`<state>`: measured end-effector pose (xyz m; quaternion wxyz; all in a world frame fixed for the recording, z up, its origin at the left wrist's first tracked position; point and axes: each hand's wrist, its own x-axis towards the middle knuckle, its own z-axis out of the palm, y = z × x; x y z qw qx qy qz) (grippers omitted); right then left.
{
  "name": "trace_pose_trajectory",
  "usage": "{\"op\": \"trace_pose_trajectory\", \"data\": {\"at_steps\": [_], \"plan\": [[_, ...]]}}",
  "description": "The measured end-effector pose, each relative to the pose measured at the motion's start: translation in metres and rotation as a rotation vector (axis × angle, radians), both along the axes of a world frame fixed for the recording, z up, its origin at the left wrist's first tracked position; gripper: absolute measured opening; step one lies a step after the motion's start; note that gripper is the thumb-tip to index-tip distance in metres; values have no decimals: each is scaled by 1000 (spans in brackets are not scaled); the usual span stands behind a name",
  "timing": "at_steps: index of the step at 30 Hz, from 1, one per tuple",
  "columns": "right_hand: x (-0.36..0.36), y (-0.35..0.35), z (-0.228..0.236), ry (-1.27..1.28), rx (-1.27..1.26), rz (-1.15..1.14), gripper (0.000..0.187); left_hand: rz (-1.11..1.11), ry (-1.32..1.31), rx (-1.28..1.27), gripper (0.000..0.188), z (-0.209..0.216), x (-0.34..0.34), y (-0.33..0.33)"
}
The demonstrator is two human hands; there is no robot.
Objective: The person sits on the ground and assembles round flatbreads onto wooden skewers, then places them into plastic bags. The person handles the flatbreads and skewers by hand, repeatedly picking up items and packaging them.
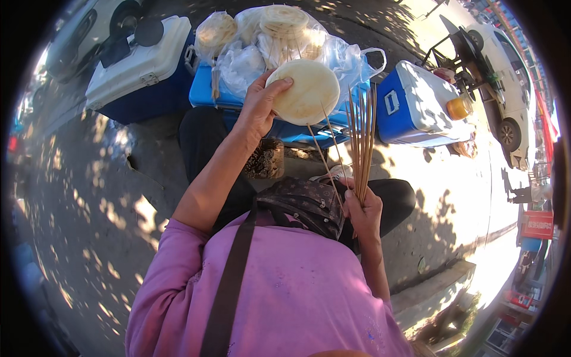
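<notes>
My left hand (260,104) grips pale round flatbreads (309,95) by the left edge, thumb on top; whether it is one or a thin stack, I cannot tell. In my right hand (364,211), lower and to the right, is a bundle of thin wooden skewers (363,140), mostly pointing up. Two of the skewers lean left toward the bread. The tip of one meets its lower edge, and the other's tip overlaps its face; whether either pierces it, I cannot tell. Behind the bread, a clear plastic bag (241,65) with more skewered flatbreads (284,21) lies on a blue cooler box (202,86).
A blue cooler with a white lid (140,65) stands on the left. Another cooler (410,104) on the right carries a yellowish jar (458,109). A patterned waist bag (306,199) rests on my lap. A white vehicle (505,77) is parked at the far right.
</notes>
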<state>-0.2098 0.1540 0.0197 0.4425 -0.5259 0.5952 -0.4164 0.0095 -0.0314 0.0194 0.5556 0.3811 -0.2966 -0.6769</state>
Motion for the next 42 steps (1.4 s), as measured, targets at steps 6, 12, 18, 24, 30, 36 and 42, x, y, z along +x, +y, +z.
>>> {"op": "trace_pose_trajectory", "data": {"at_steps": [6,12,18,24,30,36,42], "plan": [[-2,14,13,23,46,27,35,55,10,-24,40,-9,8,-8],[-6,10,10,80,32,31,36,19,27,-46,40,-4,2,0],[3,5,-3,97,-69,-5,36,-4,58,-51,38,0,-7,10],[11,-4,4,84,-63,-17,33,-71,23,-116,37,-1,-15,23],[18,-19,-2,-10,-64,-59,32,-129,-51,-199,33,-2,-32,42],[20,-28,-13,-40,-83,-82,26,-145,-74,-214,32,-3,-31,42],[29,-40,-8,-81,-76,-80,19,-175,-89,-191,36,1,-26,32]]}}
